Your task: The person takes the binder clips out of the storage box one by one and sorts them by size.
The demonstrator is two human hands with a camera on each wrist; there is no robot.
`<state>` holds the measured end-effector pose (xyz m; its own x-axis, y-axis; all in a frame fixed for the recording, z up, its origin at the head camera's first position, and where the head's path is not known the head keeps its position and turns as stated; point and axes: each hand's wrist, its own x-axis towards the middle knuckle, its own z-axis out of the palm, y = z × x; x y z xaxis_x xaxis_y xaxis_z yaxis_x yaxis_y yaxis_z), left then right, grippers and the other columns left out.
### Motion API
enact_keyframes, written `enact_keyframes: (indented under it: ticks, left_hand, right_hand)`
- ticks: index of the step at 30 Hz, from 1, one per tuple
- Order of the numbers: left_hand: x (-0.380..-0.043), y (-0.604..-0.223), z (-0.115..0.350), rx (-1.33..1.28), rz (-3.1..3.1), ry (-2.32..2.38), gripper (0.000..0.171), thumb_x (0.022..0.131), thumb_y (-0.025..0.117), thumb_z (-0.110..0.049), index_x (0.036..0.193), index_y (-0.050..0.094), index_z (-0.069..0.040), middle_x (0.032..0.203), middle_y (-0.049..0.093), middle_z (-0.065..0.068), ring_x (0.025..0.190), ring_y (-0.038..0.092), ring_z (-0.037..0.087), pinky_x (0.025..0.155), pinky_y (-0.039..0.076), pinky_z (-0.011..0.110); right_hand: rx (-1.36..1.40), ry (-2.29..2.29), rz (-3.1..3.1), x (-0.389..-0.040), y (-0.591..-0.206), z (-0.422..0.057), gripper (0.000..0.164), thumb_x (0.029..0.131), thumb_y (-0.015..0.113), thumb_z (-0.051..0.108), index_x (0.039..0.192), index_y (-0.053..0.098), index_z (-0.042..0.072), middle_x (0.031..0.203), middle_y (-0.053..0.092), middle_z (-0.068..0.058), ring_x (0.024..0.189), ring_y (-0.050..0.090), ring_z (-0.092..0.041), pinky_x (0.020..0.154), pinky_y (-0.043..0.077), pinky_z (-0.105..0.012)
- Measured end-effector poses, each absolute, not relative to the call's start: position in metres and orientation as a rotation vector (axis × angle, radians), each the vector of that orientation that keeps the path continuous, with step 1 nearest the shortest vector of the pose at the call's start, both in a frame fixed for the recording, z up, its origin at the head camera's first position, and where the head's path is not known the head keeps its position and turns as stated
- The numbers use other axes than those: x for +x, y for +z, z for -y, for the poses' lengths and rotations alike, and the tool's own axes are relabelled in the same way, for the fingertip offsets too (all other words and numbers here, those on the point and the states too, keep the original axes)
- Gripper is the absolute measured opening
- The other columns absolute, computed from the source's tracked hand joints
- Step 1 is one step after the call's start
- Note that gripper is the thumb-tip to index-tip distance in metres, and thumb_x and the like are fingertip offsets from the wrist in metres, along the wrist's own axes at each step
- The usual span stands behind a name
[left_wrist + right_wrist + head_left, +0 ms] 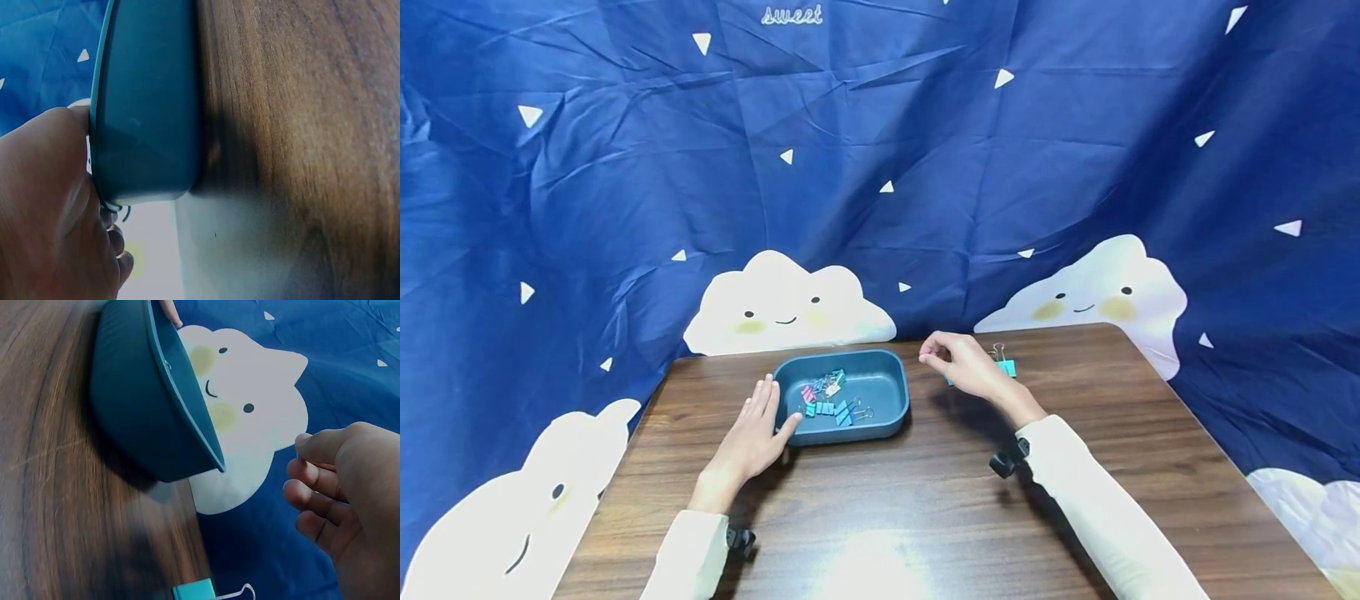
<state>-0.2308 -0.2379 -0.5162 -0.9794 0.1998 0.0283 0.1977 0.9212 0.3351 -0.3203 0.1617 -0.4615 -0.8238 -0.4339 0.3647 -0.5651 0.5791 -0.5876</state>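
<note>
A dark teal tray [887, 425] stands near the table's back edge, with several binder clips [825, 408] in blue, green, pink and white lying in its left half. My left hand [752, 437] rests at the tray's left end, fingers along the outside and thumb by the front rim. To the right of the tray, my right hand [967, 367] is raised over the table. Its fingers [315, 481] are loosely bent, with nothing seen between them. A turquoise binder clip [195, 590] lies on the table by the right hand, partly covered by it in the head view.
The brown wooden table [880, 500] has its back edge just behind the tray. Beyond it hangs a blue cloth [880, 225] with smiling white clouds. Dark cameras sit at both wrists, the right one [1003, 463] low over the tabletop.
</note>
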Motion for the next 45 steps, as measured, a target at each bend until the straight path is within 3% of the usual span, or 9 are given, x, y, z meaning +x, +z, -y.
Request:
enact_keyframes:
  ticks: [21, 33, 45]
  left_hand:
    - [-0.233, -0.512, 0.238, 0.302, -3.055, 0.563, 0.086, 0.112, 0.046, -0.05, 0.168, 0.012, 0.006, 0.179, 0.004, 0.023, 0.167, 0.006, 0.041, 0.135, 0.012, 0.058]
    - [-0.232, -0.513, 0.239, 0.306, -3.046, 0.53, 0.091, 0.112, 0.037, -0.061, 0.168, 0.011, 0.006, 0.179, 0.003, 0.022, 0.167, 0.005, 0.04, 0.136, 0.012, 0.056]
    - [-0.23, -0.51, 0.236, 0.311, -3.064, 0.535, 0.088, 0.113, 0.039, -0.057, 0.167, 0.014, 0.007, 0.178, 0.005, 0.024, 0.167, 0.007, 0.042, 0.135, 0.014, 0.059]
  right_hand:
    - [1.045, 0.99, 2.718, -0.333, -0.442, -0.111, 0.006, 0.103, 0.071, 0.019, 0.099, 0.074, 0.016, 0.087, 0.069, 0.006, 0.081, 0.061, -0.01, 0.077, 0.052, -0.03]
    - [1.155, 0.901, 2.823, -0.336, -0.439, -0.086, 0.007, 0.105, 0.07, 0.021, 0.101, 0.074, 0.017, 0.09, 0.072, 0.006, 0.084, 0.063, -0.01, 0.081, 0.054, -0.032]
    - [1.25, 0.777, 2.864, -0.343, -0.451, -0.066, 0.008, 0.105, 0.07, 0.023, 0.102, 0.075, 0.017, 0.096, 0.073, 0.005, 0.083, 0.06, -0.009, 0.079, 0.052, -0.027]
